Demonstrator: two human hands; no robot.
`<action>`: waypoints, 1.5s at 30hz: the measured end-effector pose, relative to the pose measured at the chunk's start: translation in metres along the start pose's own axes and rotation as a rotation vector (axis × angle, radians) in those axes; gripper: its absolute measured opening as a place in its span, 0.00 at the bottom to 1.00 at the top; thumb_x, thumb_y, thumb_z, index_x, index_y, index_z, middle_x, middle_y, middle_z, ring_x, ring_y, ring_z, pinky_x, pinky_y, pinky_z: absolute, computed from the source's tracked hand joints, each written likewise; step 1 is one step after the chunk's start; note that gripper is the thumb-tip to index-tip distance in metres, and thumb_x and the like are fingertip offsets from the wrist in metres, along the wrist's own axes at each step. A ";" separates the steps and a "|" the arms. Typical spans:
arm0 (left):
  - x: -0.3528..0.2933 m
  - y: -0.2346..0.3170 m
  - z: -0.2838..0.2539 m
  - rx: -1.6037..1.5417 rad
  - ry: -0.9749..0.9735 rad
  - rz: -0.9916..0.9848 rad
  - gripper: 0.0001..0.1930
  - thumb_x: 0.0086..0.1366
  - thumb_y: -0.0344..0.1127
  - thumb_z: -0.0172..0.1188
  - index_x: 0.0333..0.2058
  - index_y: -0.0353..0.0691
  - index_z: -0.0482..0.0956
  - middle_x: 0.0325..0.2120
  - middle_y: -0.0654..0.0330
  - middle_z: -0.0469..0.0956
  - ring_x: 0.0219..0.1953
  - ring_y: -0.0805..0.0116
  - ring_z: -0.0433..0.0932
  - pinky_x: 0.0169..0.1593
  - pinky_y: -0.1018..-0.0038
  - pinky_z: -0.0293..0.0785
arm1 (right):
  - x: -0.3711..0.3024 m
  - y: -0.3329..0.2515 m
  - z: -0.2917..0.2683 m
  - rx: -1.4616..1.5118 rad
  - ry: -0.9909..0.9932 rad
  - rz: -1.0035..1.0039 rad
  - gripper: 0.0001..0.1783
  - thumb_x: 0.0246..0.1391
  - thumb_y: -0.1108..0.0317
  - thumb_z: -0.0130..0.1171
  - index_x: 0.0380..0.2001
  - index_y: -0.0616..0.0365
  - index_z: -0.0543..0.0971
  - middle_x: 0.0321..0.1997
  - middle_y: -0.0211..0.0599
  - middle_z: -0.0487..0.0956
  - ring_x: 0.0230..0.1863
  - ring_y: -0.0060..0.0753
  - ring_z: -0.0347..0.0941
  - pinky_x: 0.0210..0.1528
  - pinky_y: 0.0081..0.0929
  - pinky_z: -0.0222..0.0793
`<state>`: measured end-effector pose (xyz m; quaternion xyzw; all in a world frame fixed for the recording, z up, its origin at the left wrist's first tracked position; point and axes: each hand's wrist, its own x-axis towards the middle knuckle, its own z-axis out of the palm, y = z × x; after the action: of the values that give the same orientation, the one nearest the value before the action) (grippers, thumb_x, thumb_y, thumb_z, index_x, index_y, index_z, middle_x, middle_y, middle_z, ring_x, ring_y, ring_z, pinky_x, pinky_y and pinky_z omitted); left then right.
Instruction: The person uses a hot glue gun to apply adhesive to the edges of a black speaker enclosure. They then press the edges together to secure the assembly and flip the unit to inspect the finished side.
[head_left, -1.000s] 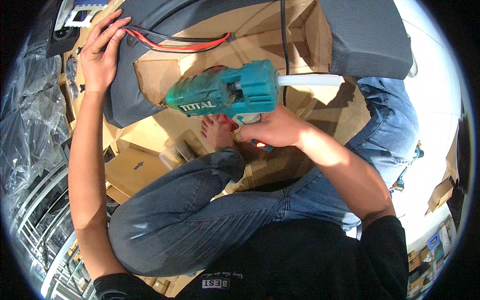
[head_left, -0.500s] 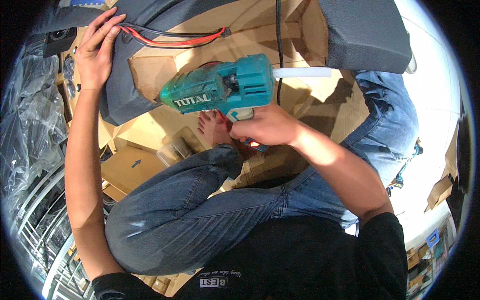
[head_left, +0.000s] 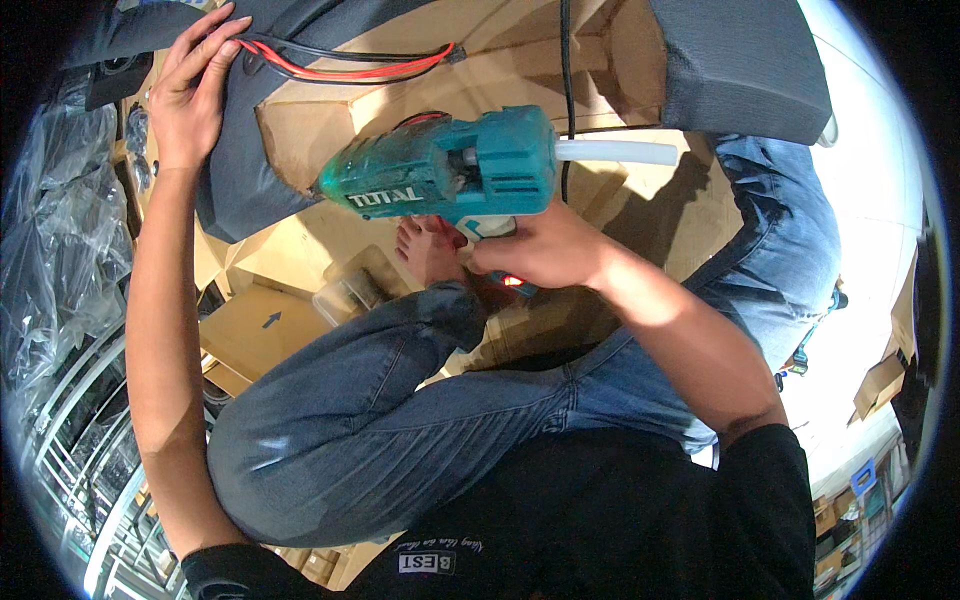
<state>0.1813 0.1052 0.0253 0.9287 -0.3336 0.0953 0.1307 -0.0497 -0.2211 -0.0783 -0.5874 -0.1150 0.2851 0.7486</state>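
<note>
My right hand [head_left: 545,250] is wrapped round the handle of a teal glue gun [head_left: 450,165]. A white glue stick [head_left: 620,152] sticks out of its back end. The gun's nozzle points left, at the border between bare wood and dark covering on a wooden box [head_left: 300,130]. At the upper left, my left hand [head_left: 190,105] lies over the edge of the box's dark grey covering [head_left: 235,190], fingers stretched out. Its fingertips are beside a bundle of red and black wires [head_left: 350,72]. Whether the fingertips touch the wires I cannot tell.
A black cable [head_left: 567,80] hangs across the box. Between my legs and the box lie a cardboard piece [head_left: 260,325] and a clear plastic container [head_left: 350,298]. Clear plastic sheeting [head_left: 65,220] and a metal rack [head_left: 85,440] are at the left. Another teal tool [head_left: 803,350] lies at the right.
The glue gun and my right hand have shifted slightly to the right. My left hand has moved up a little, with its fingers still at the covering beside the wires.
</note>
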 end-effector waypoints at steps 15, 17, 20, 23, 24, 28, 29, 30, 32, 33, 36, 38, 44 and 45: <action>0.006 0.031 0.000 -0.058 0.076 -0.028 0.10 0.68 0.28 0.62 0.46 0.37 0.86 0.55 0.50 0.81 0.56 0.54 0.78 0.62 0.64 0.69 | 0.005 0.004 -0.006 0.147 0.055 0.157 0.26 0.44 0.74 0.66 0.51 0.56 0.79 0.37 0.34 0.83 0.37 0.26 0.80 0.40 0.31 0.77; 0.009 0.030 0.000 -0.033 0.064 -0.022 0.10 0.68 0.28 0.62 0.46 0.37 0.86 0.53 0.51 0.82 0.56 0.55 0.78 0.62 0.64 0.69 | 0.001 0.010 -0.009 0.165 0.072 0.148 0.26 0.45 0.75 0.66 0.52 0.56 0.79 0.38 0.33 0.84 0.37 0.25 0.80 0.41 0.30 0.77; 0.012 0.029 -0.009 0.029 -0.006 0.018 0.13 0.72 0.33 0.60 0.51 0.39 0.85 0.56 0.54 0.81 0.60 0.56 0.76 0.65 0.64 0.66 | -0.002 0.004 -0.014 0.133 0.075 0.173 0.26 0.46 0.75 0.65 0.53 0.55 0.78 0.39 0.32 0.84 0.39 0.24 0.79 0.42 0.30 0.77; 0.000 0.007 -0.004 0.032 -0.040 0.115 0.18 0.77 0.42 0.55 0.59 0.47 0.83 0.63 0.57 0.76 0.66 0.60 0.73 0.70 0.66 0.63 | -0.005 -0.001 -0.017 0.219 0.063 0.241 0.26 0.46 0.76 0.65 0.52 0.55 0.79 0.41 0.31 0.83 0.42 0.25 0.79 0.45 0.30 0.77; -0.002 0.006 -0.002 0.044 -0.027 0.102 0.18 0.77 0.42 0.55 0.59 0.47 0.82 0.63 0.57 0.76 0.66 0.60 0.73 0.70 0.66 0.63 | -0.004 -0.004 -0.015 0.223 0.056 0.247 0.25 0.46 0.76 0.65 0.52 0.55 0.79 0.41 0.31 0.83 0.43 0.25 0.79 0.47 0.30 0.76; -0.001 0.007 0.001 0.081 0.006 0.074 0.17 0.77 0.42 0.56 0.59 0.48 0.83 0.63 0.58 0.77 0.66 0.61 0.73 0.70 0.66 0.63 | 0.001 -0.004 -0.003 0.270 0.068 0.091 0.27 0.49 0.77 0.65 0.56 0.59 0.78 0.41 0.34 0.84 0.42 0.28 0.81 0.44 0.30 0.80; -0.001 0.006 0.001 0.091 0.007 0.073 0.17 0.77 0.42 0.56 0.59 0.48 0.83 0.63 0.58 0.77 0.66 0.61 0.73 0.70 0.66 0.63 | 0.003 -0.005 0.000 0.229 0.076 0.085 0.28 0.51 0.78 0.65 0.58 0.58 0.78 0.45 0.34 0.84 0.43 0.30 0.82 0.45 0.30 0.80; -0.001 0.006 0.001 0.100 0.007 0.072 0.17 0.77 0.42 0.56 0.59 0.48 0.83 0.63 0.58 0.77 0.66 0.61 0.73 0.70 0.66 0.64 | 0.005 -0.006 0.002 0.298 0.051 0.094 0.27 0.52 0.77 0.65 0.57 0.58 0.78 0.45 0.34 0.84 0.43 0.29 0.82 0.45 0.30 0.80; -0.002 0.008 0.002 0.086 0.012 0.042 0.17 0.77 0.42 0.56 0.58 0.48 0.84 0.63 0.59 0.77 0.65 0.62 0.74 0.69 0.67 0.64 | 0.008 -0.006 0.005 0.439 0.001 0.115 0.25 0.54 0.76 0.67 0.57 0.58 0.78 0.46 0.34 0.84 0.42 0.29 0.82 0.45 0.29 0.81; -0.002 0.008 0.003 0.079 0.014 0.026 0.17 0.76 0.42 0.57 0.58 0.48 0.84 0.63 0.59 0.77 0.65 0.62 0.74 0.69 0.67 0.65 | 0.008 -0.007 0.006 0.433 0.010 0.126 0.24 0.55 0.75 0.68 0.56 0.58 0.78 0.46 0.34 0.84 0.42 0.28 0.82 0.44 0.28 0.81; -0.002 0.005 0.001 0.027 0.010 0.029 0.17 0.76 0.42 0.58 0.58 0.48 0.84 0.63 0.59 0.77 0.64 0.64 0.75 0.68 0.69 0.66 | 0.007 -0.006 0.008 0.372 0.034 0.133 0.23 0.56 0.73 0.70 0.55 0.58 0.79 0.44 0.33 0.84 0.40 0.28 0.82 0.41 0.28 0.81; -0.002 0.005 0.002 0.005 0.016 0.009 0.16 0.76 0.41 0.58 0.58 0.48 0.84 0.62 0.60 0.77 0.63 0.65 0.75 0.68 0.70 0.67 | 0.008 0.006 0.009 0.281 0.031 0.101 0.22 0.56 0.71 0.71 0.54 0.58 0.79 0.43 0.33 0.84 0.39 0.27 0.82 0.39 0.28 0.81; -0.004 0.006 0.005 -0.001 0.020 -0.019 0.16 0.76 0.41 0.58 0.58 0.47 0.84 0.62 0.60 0.77 0.63 0.66 0.76 0.67 0.70 0.67 | 0.006 0.006 0.002 0.190 -0.017 0.119 0.19 0.56 0.70 0.70 0.51 0.58 0.81 0.40 0.31 0.84 0.35 0.24 0.80 0.36 0.26 0.78; -0.004 0.006 0.005 0.002 0.018 -0.020 0.16 0.76 0.41 0.58 0.58 0.47 0.84 0.62 0.60 0.77 0.63 0.66 0.76 0.67 0.70 0.67 | 0.006 0.007 0.002 0.193 -0.019 0.099 0.18 0.56 0.70 0.70 0.50 0.58 0.81 0.40 0.32 0.84 0.35 0.24 0.80 0.36 0.26 0.78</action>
<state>0.1750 0.1012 0.0203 0.9313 -0.3229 0.1024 0.1339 -0.0473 -0.2154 -0.0851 -0.5147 -0.0650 0.3371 0.7856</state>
